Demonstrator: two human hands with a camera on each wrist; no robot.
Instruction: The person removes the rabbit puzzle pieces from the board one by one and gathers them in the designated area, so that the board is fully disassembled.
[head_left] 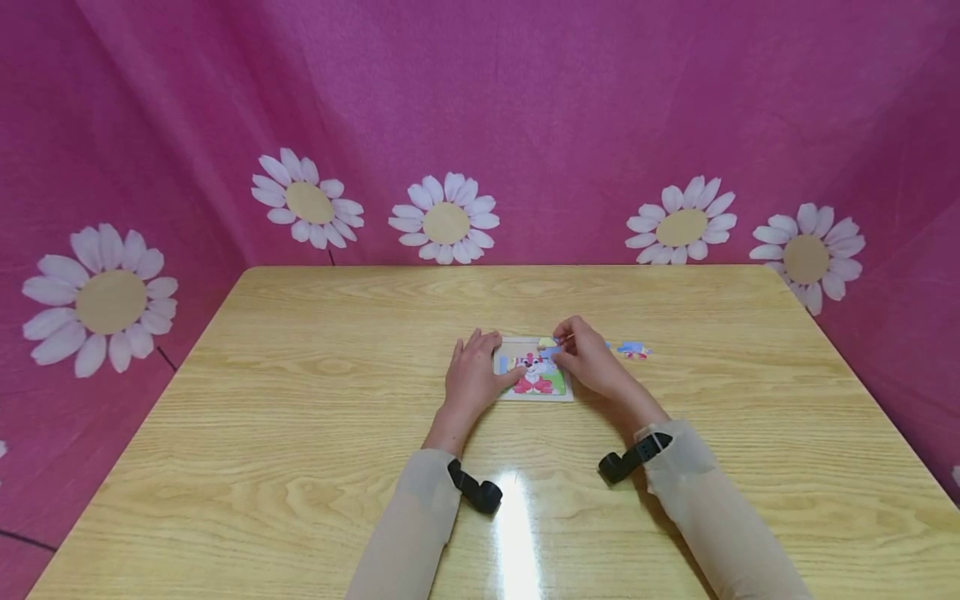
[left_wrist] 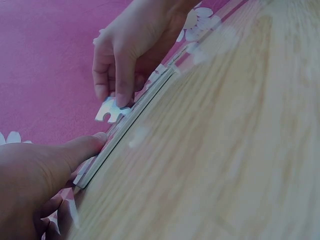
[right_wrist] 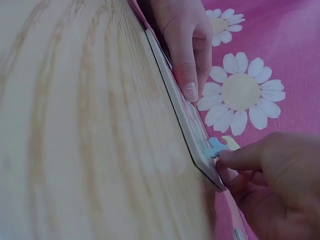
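A small jigsaw puzzle board point(head_left: 536, 397) with a pale rim lies on the table, its lower part filled with a red-and-white cartoon animal on green. My left hand point(head_left: 474, 377) holds the board at its left edge, the thumb resting on the picture and the fingers along the side. Between thumb and fingertips my right hand point(head_left: 591, 357) pinches a blue and yellow puzzle piece point(right_wrist: 218, 146). In the right wrist view this piece is tilted up over the board's right part. The board's upper left shows bare backing.
Loose puzzle pieces point(head_left: 633, 350), blue with some red, lie on the table right of my right hand. The wooden table point(head_left: 300, 400) reaches back to a pink cloth point(head_left: 525, 125) with large white flowers. Each wrist wears a black strapped camera point(head_left: 480, 493).
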